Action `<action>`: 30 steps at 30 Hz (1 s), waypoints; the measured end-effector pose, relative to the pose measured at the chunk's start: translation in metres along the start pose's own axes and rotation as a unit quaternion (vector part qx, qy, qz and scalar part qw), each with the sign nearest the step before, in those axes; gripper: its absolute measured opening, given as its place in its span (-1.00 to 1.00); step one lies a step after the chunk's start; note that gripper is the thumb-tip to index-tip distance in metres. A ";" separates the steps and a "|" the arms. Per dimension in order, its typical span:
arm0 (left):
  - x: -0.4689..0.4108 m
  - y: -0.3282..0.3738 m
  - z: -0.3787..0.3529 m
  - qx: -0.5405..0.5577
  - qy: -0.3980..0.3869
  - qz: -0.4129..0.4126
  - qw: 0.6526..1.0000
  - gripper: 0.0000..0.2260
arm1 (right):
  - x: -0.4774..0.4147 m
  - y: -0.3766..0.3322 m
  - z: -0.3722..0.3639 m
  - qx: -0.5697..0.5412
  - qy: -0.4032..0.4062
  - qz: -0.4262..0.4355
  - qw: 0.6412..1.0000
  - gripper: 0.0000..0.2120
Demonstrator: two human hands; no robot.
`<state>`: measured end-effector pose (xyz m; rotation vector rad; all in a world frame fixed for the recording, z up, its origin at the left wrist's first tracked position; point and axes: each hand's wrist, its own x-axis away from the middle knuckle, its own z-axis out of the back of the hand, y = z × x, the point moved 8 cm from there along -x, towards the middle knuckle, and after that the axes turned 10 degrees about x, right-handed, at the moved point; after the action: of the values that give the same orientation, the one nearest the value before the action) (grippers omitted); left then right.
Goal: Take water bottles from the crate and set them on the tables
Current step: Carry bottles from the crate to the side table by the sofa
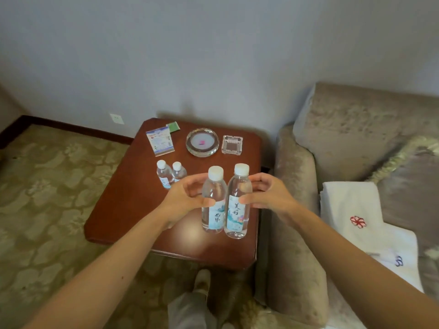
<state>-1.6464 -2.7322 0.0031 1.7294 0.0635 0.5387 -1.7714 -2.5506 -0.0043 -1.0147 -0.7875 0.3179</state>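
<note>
A beige plush sofa [351, 143] fills the right side of the frame, and a green patterned carpet [47, 191] covers the left side. Between them, in the centre, stands a square reddish-brown wooden table [128, 210]. White folded towels [349, 205] with a red emblem lie on the sofa seat at the right.

The left hand [187, 198] grips a clear plastic bottle with white cap [213, 205], thumb on the front and fingers curled behind it. The right hand [263, 195] grips in the same way a second clear bottle [237, 210]. Both bottles are upright, touching side by side, over the near right part of the table; I cannot tell if their bottoms rest on it.

At the far edge of the table are a round glass dish [202, 142], a printed card stand [159, 141], a square glass ashtray [232, 145] and a small green box [173, 126]. Two more small water bottles [164, 174] stand just left of the left hand.
</note>
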 end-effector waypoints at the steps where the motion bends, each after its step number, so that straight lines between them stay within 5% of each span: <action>1: -0.021 -0.008 0.003 0.001 -0.002 0.003 1.000 -0.46 | -0.019 0.007 0.001 -0.006 0.003 -0.002 1.000 -0.50; 13: -0.176 -0.134 0.017 0.007 -0.013 -0.017 1.000 -0.38 | -0.166 0.131 0.001 -0.043 0.077 0.002 0.996 -0.40; 30: -0.164 -0.198 0.031 -0.078 -0.023 -0.051 0.995 -0.40 | -0.160 0.191 -0.058 -0.033 0.093 0.068 0.993 -0.40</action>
<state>-1.7314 -2.7676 -0.2393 1.5764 0.0744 0.4185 -1.8190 -2.5824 -0.2538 -1.1453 -0.5645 0.3103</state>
